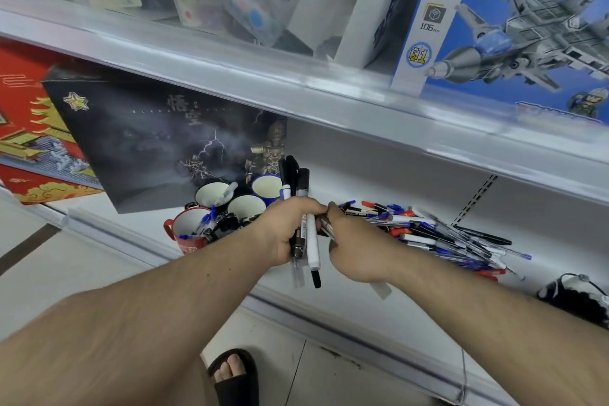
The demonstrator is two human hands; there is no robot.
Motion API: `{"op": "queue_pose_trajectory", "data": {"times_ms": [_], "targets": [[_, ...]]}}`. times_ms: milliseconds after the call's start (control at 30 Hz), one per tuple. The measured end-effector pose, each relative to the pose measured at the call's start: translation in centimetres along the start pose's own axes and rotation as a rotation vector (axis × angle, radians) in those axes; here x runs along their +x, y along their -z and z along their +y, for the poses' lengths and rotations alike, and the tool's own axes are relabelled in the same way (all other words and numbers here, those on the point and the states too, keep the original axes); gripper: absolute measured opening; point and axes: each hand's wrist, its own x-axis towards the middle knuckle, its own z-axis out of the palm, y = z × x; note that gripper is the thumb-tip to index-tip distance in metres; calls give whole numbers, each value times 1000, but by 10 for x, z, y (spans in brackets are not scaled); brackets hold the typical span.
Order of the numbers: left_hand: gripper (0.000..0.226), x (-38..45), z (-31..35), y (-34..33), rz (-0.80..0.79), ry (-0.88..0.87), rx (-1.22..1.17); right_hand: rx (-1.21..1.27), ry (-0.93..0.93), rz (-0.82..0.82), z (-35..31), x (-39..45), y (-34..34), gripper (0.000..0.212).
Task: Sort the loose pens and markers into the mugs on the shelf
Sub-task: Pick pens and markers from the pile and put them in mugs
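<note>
Nearest, a sandalled foot [232, 372] on the floor tiles, then two bare forearms reaching in over the shelf [346, 306] edge. Meeting in front of the shelf, the hands: left hand [290, 231] curled tight round a bundle [304, 224] of markers and pens, held roughly upright, dark caps poking above the fist and a white barrel and black tip hanging below; probably gathered this way to carry several to the mugs at once. Right hand [349, 244] touching the left, fingers pinched on a dark pen [328, 224] at the bundle's side, apparently feeding it in or pulling it free; cannot tell which. Just behind and right of the hands, lying loose on the shelf, the pile [438, 234] of blue, red and black pens, still large, so most of the sorting seemingly left to do. Left of the hands, four mugs clustered together: red mug [188, 234] in front with blue pens inside, white mug [245, 208] behind it looking empty, dark-rimmed mug [212, 194] holding one white marker, blue mug [265, 186] at the back, partly hidden by the bundle. Behind the mugs, leaning upright, a dark box [148, 135]. Farthest, above, an upper shelf with a jet box [510, 26].
</note>
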Motion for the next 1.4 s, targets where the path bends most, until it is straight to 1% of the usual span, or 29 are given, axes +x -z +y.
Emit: {"op": "queue_pose_trajectory", "data": {"times_ms": [67, 100, 133, 267, 333, 400, 433, 500, 567, 600, 700, 767, 833, 933, 1033, 1100, 1200, 1300, 1400], "targets": [[15, 0, 6, 6, 13, -37, 1, 235, -6, -24, 3, 7, 4, 46], [14, 1, 8, 9, 12, -58, 3, 354, -14, -46, 4, 9, 6, 38], [12, 1, 11, 12, 8, -80, 6, 450, -20, -71, 3, 11, 7, 34], [4, 0, 18, 21, -4, -142, -33, 682, -23, -148, 4, 11, 19, 29], [4, 2, 21, 29, 40, -167, -104, 754, -17, -185, 8, 11, 27, 31], [5, 6, 24, 37, 88, -171, -157, 840, -15, -159, 13, 11, 31, 28], [5, 8, 26, 41, 100, -161, -183, 916, -17, -96, 14, 12, 31, 24], [6, 9, 28, 47, 103, -137, -235, 1113, -52, 127, 10, 16, 25, 18], [12, 10, 29, 52, 101, -115, -258, 1260, -119, 374, 1, 23, 13, 20], [15, 10, 31, 54, 100, -101, -264, 1313, -149, 461, -4, 27, 8, 22], [15, 11, 34, 67, 101, -69, -215, 1417, -176, 601, -20, 38, -4, 23], [10, 12, 37, 80, 139, -86, -169, 1415, -169, 640, -29, 47, -10, 18], [5, 16, 42, 98, 230, -141, -91, 1433, -176, 609, -38, 62, -20, 16], [12, 17, 53, 132, 370, -218, 73, 1397, -228, 542, -52, 92, -34, 15], [24, 16, 63, 167, 504, -229, 176, 1279, -235, 590, -61, 130, -39, 13], [23, 15, 68, 186, 551, -226, 151, 1161, -203, 607, -66, 159, -41, 12], [16, 16, 72, 204, 569, -230, 76, 954, -129, 560, -78, 199, -51, 9], [15, 19, 72, 214, 590, -253, 28, 775, -18, 536, -95, 229, -59, 13], [15, 22, 71, 220, 600, -257, 0, 577, 45, 488, -111, 252, -70, 18]]}}
